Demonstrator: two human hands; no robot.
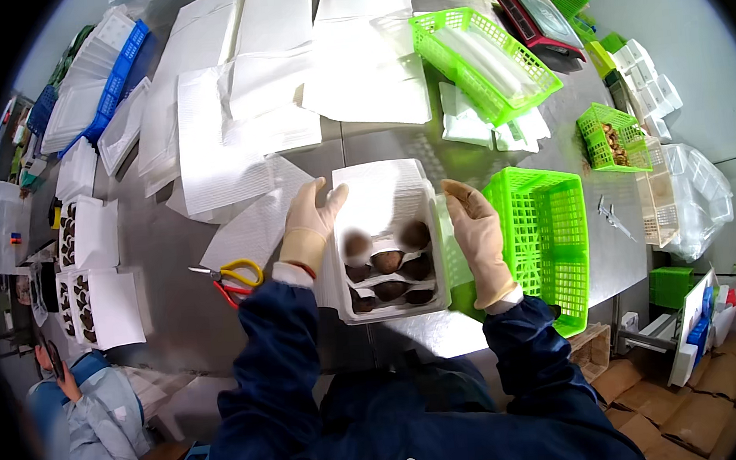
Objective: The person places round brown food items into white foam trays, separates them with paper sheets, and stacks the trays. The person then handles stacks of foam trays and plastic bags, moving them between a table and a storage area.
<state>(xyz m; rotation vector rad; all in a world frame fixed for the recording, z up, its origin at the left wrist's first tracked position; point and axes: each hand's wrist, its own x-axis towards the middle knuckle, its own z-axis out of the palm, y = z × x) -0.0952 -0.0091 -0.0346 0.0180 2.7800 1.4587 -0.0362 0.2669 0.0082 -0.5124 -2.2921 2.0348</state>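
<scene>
A white foam tray [390, 293] sits before me with several round brown items [389, 261] in its compartments and a white padded sheet [380, 190] across its upper part. My left hand [307, 230], in a pale glove, is beside the tray's upper left, thumb and fingers apart, holding nothing. My gloved right hand [479, 238] is raised beside the upper right, fingers curled toward the thumb; what it pinches, if anything, is hidden. A green basket [559, 245] stands right of it. Yellow-and-red scissors [237, 275] lie left of the tray.
White sheets [222, 138] cover the back. Filled trays [102, 307] and a blue crate [115, 90] are left; a person [98, 424] at lower left holds a dark object. Green basket with rolls [485, 65], red-edged scale [540, 26], small basket [611, 137] and metal tool [613, 215] are right.
</scene>
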